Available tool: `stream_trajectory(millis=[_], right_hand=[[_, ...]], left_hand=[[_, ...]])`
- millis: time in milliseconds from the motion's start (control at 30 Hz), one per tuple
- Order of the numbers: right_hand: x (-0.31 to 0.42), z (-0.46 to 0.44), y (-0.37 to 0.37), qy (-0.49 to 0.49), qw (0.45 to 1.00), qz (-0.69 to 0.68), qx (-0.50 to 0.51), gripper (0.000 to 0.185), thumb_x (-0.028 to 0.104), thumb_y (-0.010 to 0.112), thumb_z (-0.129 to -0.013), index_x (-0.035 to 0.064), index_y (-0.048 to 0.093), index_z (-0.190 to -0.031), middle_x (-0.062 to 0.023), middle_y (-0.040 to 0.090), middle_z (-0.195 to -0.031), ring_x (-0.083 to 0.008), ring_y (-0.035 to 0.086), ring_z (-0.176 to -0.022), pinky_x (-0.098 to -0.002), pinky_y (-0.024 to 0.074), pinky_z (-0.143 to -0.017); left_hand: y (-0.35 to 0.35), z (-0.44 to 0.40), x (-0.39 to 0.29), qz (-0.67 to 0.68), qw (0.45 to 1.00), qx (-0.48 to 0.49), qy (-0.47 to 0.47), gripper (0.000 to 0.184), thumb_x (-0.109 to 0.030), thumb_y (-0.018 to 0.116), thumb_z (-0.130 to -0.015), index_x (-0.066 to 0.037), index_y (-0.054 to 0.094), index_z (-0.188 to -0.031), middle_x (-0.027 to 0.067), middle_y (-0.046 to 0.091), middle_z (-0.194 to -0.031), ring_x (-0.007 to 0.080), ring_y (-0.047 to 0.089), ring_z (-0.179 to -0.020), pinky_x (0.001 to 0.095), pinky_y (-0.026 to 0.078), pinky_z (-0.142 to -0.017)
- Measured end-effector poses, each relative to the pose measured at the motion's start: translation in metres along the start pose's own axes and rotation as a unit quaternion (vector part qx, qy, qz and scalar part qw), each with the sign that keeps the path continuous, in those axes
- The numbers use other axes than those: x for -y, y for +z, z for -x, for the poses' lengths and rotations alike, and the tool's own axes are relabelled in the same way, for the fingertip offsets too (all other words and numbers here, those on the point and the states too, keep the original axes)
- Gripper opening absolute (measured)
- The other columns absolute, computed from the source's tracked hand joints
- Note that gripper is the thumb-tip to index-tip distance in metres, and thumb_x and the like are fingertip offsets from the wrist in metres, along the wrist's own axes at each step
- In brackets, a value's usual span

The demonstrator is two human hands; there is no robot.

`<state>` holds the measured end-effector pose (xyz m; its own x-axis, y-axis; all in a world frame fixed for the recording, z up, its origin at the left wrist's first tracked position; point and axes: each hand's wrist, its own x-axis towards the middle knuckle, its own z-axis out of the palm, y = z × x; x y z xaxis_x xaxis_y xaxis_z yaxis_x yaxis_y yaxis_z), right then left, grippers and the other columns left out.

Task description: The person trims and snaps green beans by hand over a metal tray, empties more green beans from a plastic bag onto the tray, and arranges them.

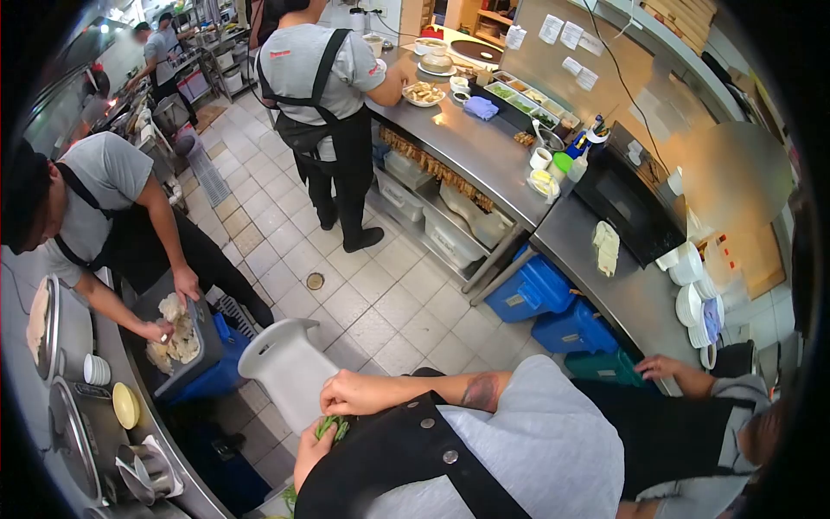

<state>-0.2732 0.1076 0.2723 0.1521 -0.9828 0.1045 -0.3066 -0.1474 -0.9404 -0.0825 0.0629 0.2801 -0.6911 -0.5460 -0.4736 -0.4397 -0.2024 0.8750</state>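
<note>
L hand [309, 453] holds green veg [332, 426], R hand [347, 394] curled, grip unclear; chair [284, 363] edge nr., flr. [380, 303] opens beyond.

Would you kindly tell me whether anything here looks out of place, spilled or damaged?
I see no clear spill or damage, and the greens in the left hand look ordinary. Slightly odd is the blue cloth, bunched up on the steel counter close beside small white bowls, where food is set out.

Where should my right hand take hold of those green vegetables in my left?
Probably by the part of the green vegetables jutting past the left hand, with the right hand coming from its own side: the bunch shows bare there, beyond the left fingers.
</note>
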Motion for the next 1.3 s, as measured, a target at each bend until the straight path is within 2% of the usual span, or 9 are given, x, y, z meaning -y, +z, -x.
stream_trajectory(millis=[300, 533, 633, 800, 900, 1033, 1100, 1133, 1300], right_hand=[[0.023, -0.064, 0.07, -0.032, 0.99, 0.134, 0.017, 0.014, 0.012, 0.061, -0.078, -0.0013, 0.065, -0.079, -0.0147, 0.061, -0.076, -0.0283, 0.061, -0.072, -0.0346, 0.0484, -0.066], [0.04, -0.091, 0.132, 0.049, 0.984, -0.089, -0.147, 0.016, 0.014, 0.062, -0.083, -0.0017, 0.064, -0.082, -0.0068, 0.062, -0.067, -0.0113, 0.056, -0.061, -0.0262, 0.0448, -0.056], [0.036, -0.104, 0.141, 0.19, 0.9, -0.384, -0.084, 0.018, 0.017, 0.062, -0.084, -0.001, 0.063, -0.084, -0.003, 0.056, -0.066, -0.0082, 0.048, -0.055, -0.0219, 0.0393, -0.051], [0.039, -0.113, 0.175, 0.235, 0.893, -0.376, -0.073, 0.019, 0.012, 0.045, -0.088, 0.0014, 0.057, -0.078, -0.003, 0.053, -0.069, -0.0065, 0.043, -0.053, -0.0195, 0.0339, -0.045], [0.065, -0.126, 0.175, 0.272, 0.898, -0.344, -0.048, 0.018, 0.011, 0.045, -0.087, 0.0014, 0.058, -0.08, -0.003, 0.053, -0.067, -0.0068, 0.042, -0.05, -0.0201, 0.0342, -0.045], [0.074, -0.176, 0.184, 0.277, 0.927, -0.25, 0.03, 0.022, 0.018, 0.048, -0.088, 0.0015, 0.058, -0.079, -0.0018, 0.053, -0.065, -0.0064, 0.042, -0.05, -0.0224, 0.036, -0.046], [0.078, -0.203, 0.201, 0.278, 0.939, -0.19, 0.074, 0.027, 0.025, 0.052, -0.089, 0.002, 0.058, -0.078, -0.0006, 0.053, -0.064, -0.0063, 0.044, -0.051, -0.0229, 0.0369, -0.046], [0.079, -0.215, 0.217, 0.265, 0.941, -0.182, 0.102, 0.028, 0.028, 0.053, -0.089, 0.0026, 0.059, -0.077, -0.0003, 0.053, -0.064, -0.0064, 0.045, -0.052, -0.0232, 0.0375, -0.047], [0.097, -0.239, 0.299, 0.194, 0.94, -0.187, 0.211, 0.033, 0.034, 0.059, -0.087, 0.0042, 0.06, -0.073, -0.001, 0.058, -0.068, -0.0074, 0.051, -0.058, -0.0234, 0.0407, -0.049]], left_hand=[[-0.105, 0.03, 0.012, -0.041, 0.999, 0.035, 0.007, 0.024, -0.02, 0.048, -0.094, 0.002, 0.057, -0.089, -0.0017, 0.051, -0.068, 0.0064, 0.042, -0.064, 0.0247, 0.037, -0.058], [-0.143, 0.041, 0.053, 0.074, 0.991, -0.049, 0.095, 0.027, -0.022, 0.044, -0.097, -0.001, 0.056, -0.086, -0.003, 0.045, -0.063, 0.0054, 0.038, -0.053, 0.0227, 0.029, -0.048], [-0.15, 0.052, 0.057, 0.163, 0.973, -0.055, 0.151, 0.03, -0.026, 0.042, -0.097, -0.001, 0.055, -0.091, -0.0013, 0.044, -0.058, 0.006, 0.036, -0.046, 0.0222, 0.027, -0.044], [-0.186, 0.065, 0.081, 0.326, 0.926, -0.15, 0.119, 0.034, -0.032, 0.041, -0.097, -0.001, 0.054, -0.097, -0.0006, 0.039, -0.052, 0.0063, 0.032, -0.04, 0.0218, 0.024, -0.036], [-0.22, 0.065, 0.135, 0.266, 0.921, -0.266, 0.1, 0.03, -0.03, 0.042, -0.097, -0.002, 0.054, -0.099, 0.0002, 0.045, -0.058, 0.0058, 0.035, -0.041, 0.02, 0.027, -0.037], [-0.226, 0.076, 0.285, 0.193, 0.834, -0.517, 0.016, 0.042, -0.029, 0.048, -0.095, 0.003, 0.05, -0.121, 0.014, 0.06, -0.099, 0.0205, 0.059, -0.083, 0.0297, 0.049, -0.058], [-0.2, 0.084, 0.334, 0.155, 0.83, -0.523, -0.112, 0.044, -0.028, 0.048, -0.094, 0.007, 0.05, -0.12, 0.0212, 0.061, -0.104, 0.0312, 0.061, -0.09, 0.0369, 0.051, -0.065], [-0.19, 0.078, 0.398, -0.073, 0.851, -0.518, -0.05, 0.042, -0.025, 0.047, -0.093, 0.01, 0.051, -0.118, 0.0286, 0.059, -0.104, 0.0405, 0.058, -0.09, 0.0441, 0.047, -0.071], [-0.172, 0.097, 0.415, -0.086, 0.865, -0.488, -0.087, 0.033, -0.019, 0.045, -0.092, 0.007, 0.056, -0.108, 0.029, 0.061, -0.091, 0.0461, 0.056, -0.083, 0.0485, 0.042, -0.073]])
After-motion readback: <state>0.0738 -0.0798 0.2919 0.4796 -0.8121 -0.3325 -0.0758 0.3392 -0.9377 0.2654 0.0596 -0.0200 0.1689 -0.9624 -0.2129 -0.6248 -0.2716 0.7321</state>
